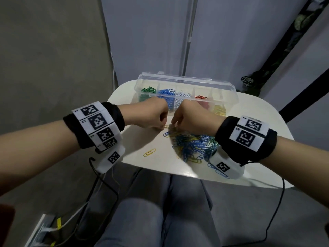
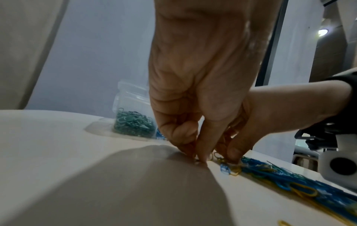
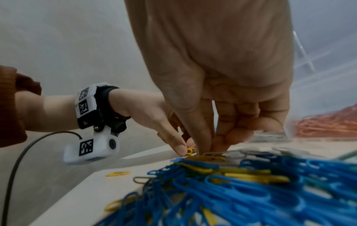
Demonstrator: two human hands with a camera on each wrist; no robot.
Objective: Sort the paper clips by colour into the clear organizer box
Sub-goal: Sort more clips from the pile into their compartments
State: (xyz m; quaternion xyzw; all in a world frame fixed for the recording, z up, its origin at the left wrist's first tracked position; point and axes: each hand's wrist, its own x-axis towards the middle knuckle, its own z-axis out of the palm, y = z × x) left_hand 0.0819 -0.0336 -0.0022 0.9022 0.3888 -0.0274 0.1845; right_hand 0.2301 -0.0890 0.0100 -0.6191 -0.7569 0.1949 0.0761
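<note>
Now picking at the far-left edge of the mixed pile [image 1: 193,146] on the table [image 1: 249,111]: left hand [image 1: 151,116] and right hand [image 1: 188,118] both curled, fingers [image 3: 180,147] pinching yellow clips [image 3: 191,151]; clear organizer box [image 1: 185,90] just beyond, yellow compartment nearer the right hand.

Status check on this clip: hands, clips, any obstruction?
Left hand pinching a yellow clip; right hand picking at the blue-yellow pile. Organizer box open, partly filled. Nothing blocking.
</note>
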